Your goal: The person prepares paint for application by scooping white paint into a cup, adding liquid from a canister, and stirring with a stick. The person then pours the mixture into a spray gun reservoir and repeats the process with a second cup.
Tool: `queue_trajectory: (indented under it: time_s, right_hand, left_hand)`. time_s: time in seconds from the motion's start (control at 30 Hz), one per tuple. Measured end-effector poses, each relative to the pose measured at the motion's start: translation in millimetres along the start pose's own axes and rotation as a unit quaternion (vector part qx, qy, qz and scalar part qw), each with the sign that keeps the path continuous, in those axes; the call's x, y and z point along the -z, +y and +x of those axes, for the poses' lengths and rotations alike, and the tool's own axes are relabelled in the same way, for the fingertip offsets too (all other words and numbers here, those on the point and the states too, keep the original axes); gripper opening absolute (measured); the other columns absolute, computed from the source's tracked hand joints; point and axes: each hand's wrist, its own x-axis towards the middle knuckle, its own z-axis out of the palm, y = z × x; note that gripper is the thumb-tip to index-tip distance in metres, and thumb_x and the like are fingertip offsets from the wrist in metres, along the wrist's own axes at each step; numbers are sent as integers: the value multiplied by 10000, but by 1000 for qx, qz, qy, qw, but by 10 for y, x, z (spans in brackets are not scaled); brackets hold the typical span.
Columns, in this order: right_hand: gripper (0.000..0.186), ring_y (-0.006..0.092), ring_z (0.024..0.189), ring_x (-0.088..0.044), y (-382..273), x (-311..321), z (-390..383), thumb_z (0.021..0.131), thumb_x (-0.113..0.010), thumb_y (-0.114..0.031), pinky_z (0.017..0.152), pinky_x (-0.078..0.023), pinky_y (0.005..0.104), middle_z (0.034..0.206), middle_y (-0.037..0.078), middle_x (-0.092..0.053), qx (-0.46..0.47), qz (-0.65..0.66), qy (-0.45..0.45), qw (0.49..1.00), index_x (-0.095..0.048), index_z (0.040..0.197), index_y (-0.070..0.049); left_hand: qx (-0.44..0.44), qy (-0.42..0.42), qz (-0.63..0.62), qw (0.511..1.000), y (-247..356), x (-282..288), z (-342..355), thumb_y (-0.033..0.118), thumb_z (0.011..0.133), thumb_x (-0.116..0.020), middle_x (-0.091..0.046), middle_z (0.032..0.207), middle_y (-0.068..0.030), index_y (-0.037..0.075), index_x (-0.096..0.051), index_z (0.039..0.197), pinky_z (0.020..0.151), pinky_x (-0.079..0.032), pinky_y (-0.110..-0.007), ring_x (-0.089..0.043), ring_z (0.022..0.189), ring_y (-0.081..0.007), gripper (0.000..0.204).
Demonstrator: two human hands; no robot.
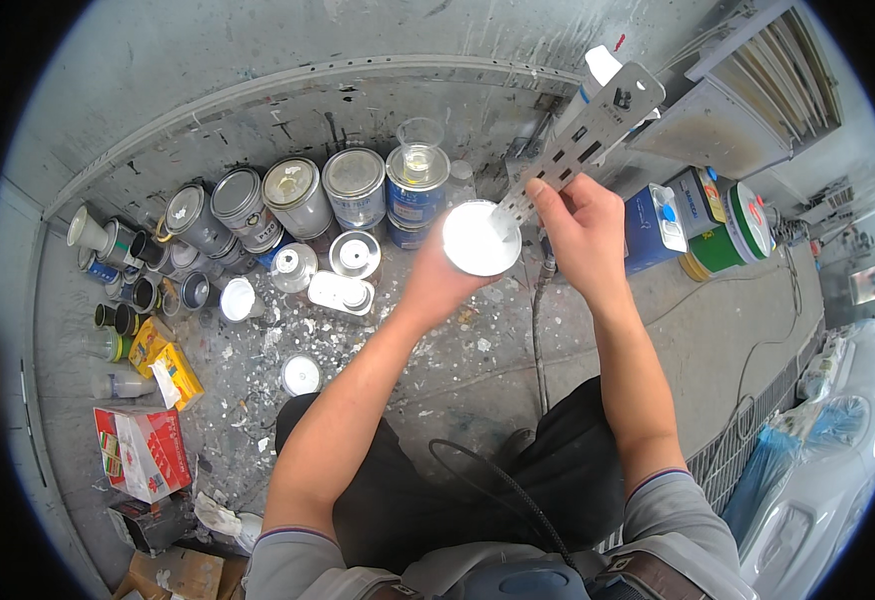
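Note:
My left hand [424, 285] is wrapped round a cup of white paint [475, 243], held up in front of me over the paint-spotted floor. Between the thumb and fingers of my right hand [590, 228] is a flat, pale mixing stick [588, 135] with printed marks and dark slots. It slants up and to the right, and its lower end reaches into the cup at the right side of the rim. The white contents hide the cup's bottom, and my fingers cover much of its outer wall.
Lidded paint cans [354, 178] stand in a row along the wall, with smaller tins [356, 253] before them. Used cups [196, 290] and boxes [148, 450] crowd the left. Right are a blue canister [650, 228], a green drum [733, 235] and a hose [540, 350] on the floor.

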Motion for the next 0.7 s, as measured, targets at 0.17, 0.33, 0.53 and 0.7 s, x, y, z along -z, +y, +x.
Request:
queue_trajectory:
  time_s: [0.17, 0.33, 0.53, 0.7]
  right_hand:
    - [178, 57, 723, -588, 15, -63, -131, 1012, -751, -134, 632, -464, 251, 794, -4, -694, 26, 41, -20, 999, -761, 1036, 42]
    - [191, 57, 730, -599, -217, 34, -47, 1019, -767, -162, 635, -460, 237, 816, 1, -700, 33, 59, -6, 998, -754, 1005, 28]
    - [181, 54, 690, -567, -13, 60, 65, 1015, -753, -141, 602, -436, 252, 763, -3, -678, 3, -8, 4, 1000, -754, 1007, 39]
    - [176, 90, 687, -590, 32, -22, -78, 983, -755, -128, 610, -472, 290, 777, 65, -705, 23, 1, -4, 1000, -762, 998, 47]
  left_hand:
    - [-4, 17, -37, 999, 89, -54, 6, 89, 725, -958, -677, 1354, -109, 25, -550, 1425, 1070, -530, -394, -661, 1251, -246, 813]
    - [36, -3, 13, 999, 100, -7, -3, 94, 736, -966, -632, 1461, -84, 39, -469, 1548, 1153, -481, -386, -607, 1344, -209, 954]
    - [16, -17, -27, 999, 47, -10, -3, 85, 726, -969, -627, 1465, -89, 36, -462, 1551, 1160, -475, -386, -604, 1348, -212, 969]
    - [-3, 5, -30, 1000, 70, -39, 9, 80, 730, -957, -656, 1390, -94, 41, -529, 1458, 1095, -512, -384, -637, 1276, -219, 845]
